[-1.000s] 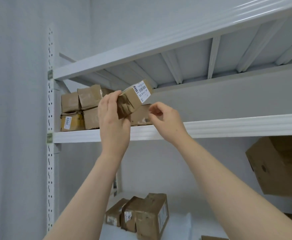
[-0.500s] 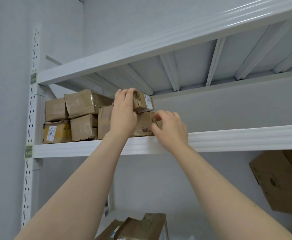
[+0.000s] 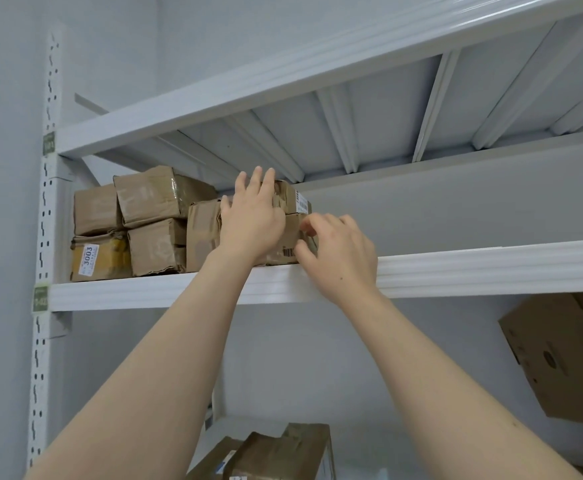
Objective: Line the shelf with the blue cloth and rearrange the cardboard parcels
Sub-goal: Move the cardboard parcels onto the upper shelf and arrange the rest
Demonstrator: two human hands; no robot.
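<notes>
**Both hands up at the parcels on the middle shelf**

A pale grey wall backs a white shelving rack. Its white metal shelf (image 3: pixel 456 268) runs straight across the view from nine o'clock to three. The cardboard parcels sit on it, clustered toward ten o'clock.

Near centre, a small brown cardboard parcel with a white barcode label (image 3: pixel 297 201) lies on top of a wider brown taped parcel (image 3: pixel 202 233), which rests at the shelf's front edge. The left hand (image 3: pixel 252 220) is spread wide, fingers straight, palm flat against the fronts of both. At its three o'clock the right hand (image 3: pixel 338 254) is drawn narrow, thumb and fingers curled round the wider parcel's right-hand end, just beside a printed barcode.

At the hands' nine o'clock, four more brown taped parcels (image 3: pixel 151 199) stand stacked two on two, the nearest touching the wider parcel. The bottom-left one is a yellow-taped parcel with a "3003" label (image 3: pixel 99 258), close beside the white slotted upright post (image 3: pixel 42 237).

Down at four o'clock, a large plain cardboard box (image 3: pixel 560 358) shows below the shelf. At six o'clock, a few brown parcels (image 3: pixel 283 452) poke up into the bottom edge, side by side. At twelve o'clock is the ribbed underside of the upper shelf (image 3: pixel 387 133).
</notes>
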